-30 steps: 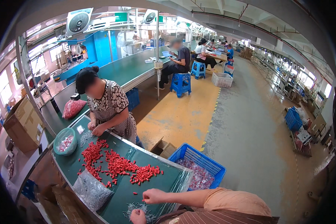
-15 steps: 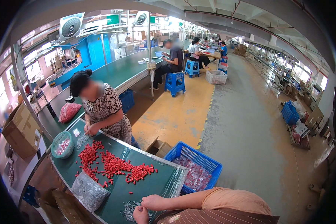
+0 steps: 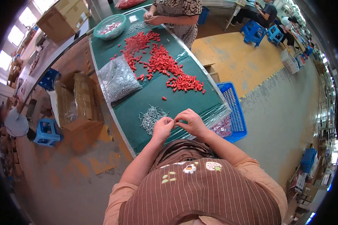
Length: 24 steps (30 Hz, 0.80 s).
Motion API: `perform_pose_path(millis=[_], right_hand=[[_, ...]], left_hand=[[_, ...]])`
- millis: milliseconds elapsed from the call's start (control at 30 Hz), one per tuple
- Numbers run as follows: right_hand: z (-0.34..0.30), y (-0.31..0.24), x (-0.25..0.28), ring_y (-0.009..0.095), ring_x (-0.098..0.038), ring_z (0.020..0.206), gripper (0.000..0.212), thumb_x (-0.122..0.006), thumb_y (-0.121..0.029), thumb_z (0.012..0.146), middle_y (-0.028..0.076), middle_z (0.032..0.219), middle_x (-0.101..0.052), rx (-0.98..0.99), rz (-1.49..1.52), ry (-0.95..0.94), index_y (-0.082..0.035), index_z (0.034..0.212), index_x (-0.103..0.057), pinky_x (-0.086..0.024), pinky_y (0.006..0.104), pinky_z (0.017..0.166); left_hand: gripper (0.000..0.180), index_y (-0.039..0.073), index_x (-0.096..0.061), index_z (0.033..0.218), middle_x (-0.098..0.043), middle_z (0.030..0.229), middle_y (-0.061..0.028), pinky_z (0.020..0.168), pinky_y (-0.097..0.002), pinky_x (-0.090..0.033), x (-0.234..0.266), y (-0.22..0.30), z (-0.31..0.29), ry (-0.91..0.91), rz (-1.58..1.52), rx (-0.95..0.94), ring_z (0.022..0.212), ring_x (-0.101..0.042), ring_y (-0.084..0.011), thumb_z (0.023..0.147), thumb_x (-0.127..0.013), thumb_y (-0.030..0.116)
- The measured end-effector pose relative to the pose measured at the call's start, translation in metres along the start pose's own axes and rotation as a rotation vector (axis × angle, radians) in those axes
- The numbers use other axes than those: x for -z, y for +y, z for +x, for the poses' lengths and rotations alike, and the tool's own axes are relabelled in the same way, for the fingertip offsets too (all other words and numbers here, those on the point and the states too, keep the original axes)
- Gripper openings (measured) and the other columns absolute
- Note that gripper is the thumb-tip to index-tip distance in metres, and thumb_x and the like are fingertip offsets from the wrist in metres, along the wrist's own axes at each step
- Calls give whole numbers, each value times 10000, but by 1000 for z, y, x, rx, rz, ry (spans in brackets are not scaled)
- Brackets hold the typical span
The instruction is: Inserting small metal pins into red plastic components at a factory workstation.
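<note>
At the near end of the green table, my left hand [image 3: 163,128] and my right hand [image 3: 192,123] meet with their fingertips pinched together. Whatever small piece lies between the fingers cannot be made out. Just left of my left hand is a loose pile of thin grey metal screws or nails [image 3: 150,119]. Beyond the hands, small red cylindrical plugs [image 3: 163,63] spread over the table, and one single red plug [image 3: 164,98] lies apart, nearer to me. A clear plastic bag [image 3: 118,79] full of grey metal pieces rests along the left edge.
Right of the green table [image 3: 135,108] stands a blue basket [image 3: 234,112] holding clear packets with red pieces. A co-worker [image 3: 178,18] works at the far end beside a green basket [image 3: 109,27]. An open carton [image 3: 79,101] and blue stool [image 3: 47,132] are at left.
My view has tipped down and turned, bringing both forearms and my apron into sight. My hands stay close together beside the grey pile, fingers pinched.
</note>
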State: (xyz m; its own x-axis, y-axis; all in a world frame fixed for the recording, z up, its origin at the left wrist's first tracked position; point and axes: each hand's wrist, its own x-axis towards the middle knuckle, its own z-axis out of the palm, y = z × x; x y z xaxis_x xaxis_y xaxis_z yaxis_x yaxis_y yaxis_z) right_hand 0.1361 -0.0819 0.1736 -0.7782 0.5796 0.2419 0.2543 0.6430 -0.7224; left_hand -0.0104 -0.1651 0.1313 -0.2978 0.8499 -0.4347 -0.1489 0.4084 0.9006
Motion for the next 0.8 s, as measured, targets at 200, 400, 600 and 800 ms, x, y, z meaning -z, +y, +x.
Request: perform_pose_path(millis=[200, 400, 600, 800], right_hand=[[-6, -14, 6, 273, -542, 880, 134, -658, -94, 706, 90, 937, -597, 33, -83, 18, -69, 832, -620, -447, 364, 773], [-11, -4, 2, 280, -537, 895, 89, -642, -83, 713, 92, 909, -590, 32, -143, -52, -64, 794, -610, -446, 358, 777], [-16, 12, -5, 185, -589, 828, 99, -640, -54, 748, 71, 891, -586, -415, 540, -57, -21, 838, -618, -478, 287, 726], [-13, 4, -3, 135, -599, 745, 115, -644, -35, 766, 61, 880, -582, -437, 789, -49, 18, 863, -613, -493, 253, 681]], left_hand=[[134, 36, -580, 820, -576, 681, -13, 385, -195, -315, 2, 8, -10, -38, 18, 107, 453, -410, -47, 824, -592, 170], [118, 41, -594, 853, -559, 687, -3, 380, -190, -294, 2, 15, -12, -154, -126, 58, 448, -388, -44, 832, -584, 157], [143, 23, -610, 884, -592, 735, -6, 511, -210, -395, 2, 1, -11, -215, -44, -144, 576, -492, -57, 826, -606, 154], [147, 23, -623, 779, -588, 669, 10, 556, -225, -409, 3, 16, -17, -87, 276, -191, 609, -491, -50, 803, -631, 168]])
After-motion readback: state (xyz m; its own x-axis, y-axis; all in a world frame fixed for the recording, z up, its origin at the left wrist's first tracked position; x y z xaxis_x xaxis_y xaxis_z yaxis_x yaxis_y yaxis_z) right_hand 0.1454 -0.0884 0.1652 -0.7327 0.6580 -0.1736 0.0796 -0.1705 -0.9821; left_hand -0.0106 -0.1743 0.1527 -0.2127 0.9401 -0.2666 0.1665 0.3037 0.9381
